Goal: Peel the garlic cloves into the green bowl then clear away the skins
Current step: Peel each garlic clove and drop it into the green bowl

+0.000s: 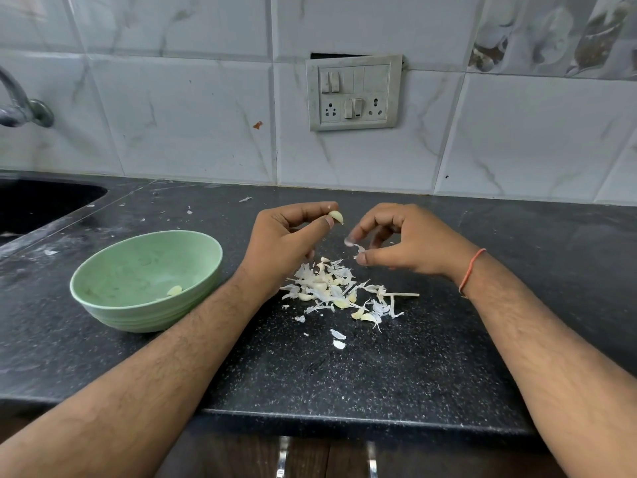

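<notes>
My left hand (286, 236) pinches a pale peeled garlic clove (336, 216) between thumb and forefinger, above the counter. Just right of it, my right hand (403, 241) pinches a thin scrap of white skin (359, 249) between thumb and fingertips. Below both hands lies a heap of papery skins and garlic cloves (331, 291) on the black counter. The green bowl (113, 267) stands to the left of the heap, beside my left forearm, with one peeled clove (174, 290) lying inside it.
The black speckled counter (379, 367) ends at a front edge below my arms. A dark sink (38, 205) and a metal tap (20, 108) are at the far left. Loose skin flakes (337, 339) lie nearer me. A switchboard (355, 93) is on the tiled wall.
</notes>
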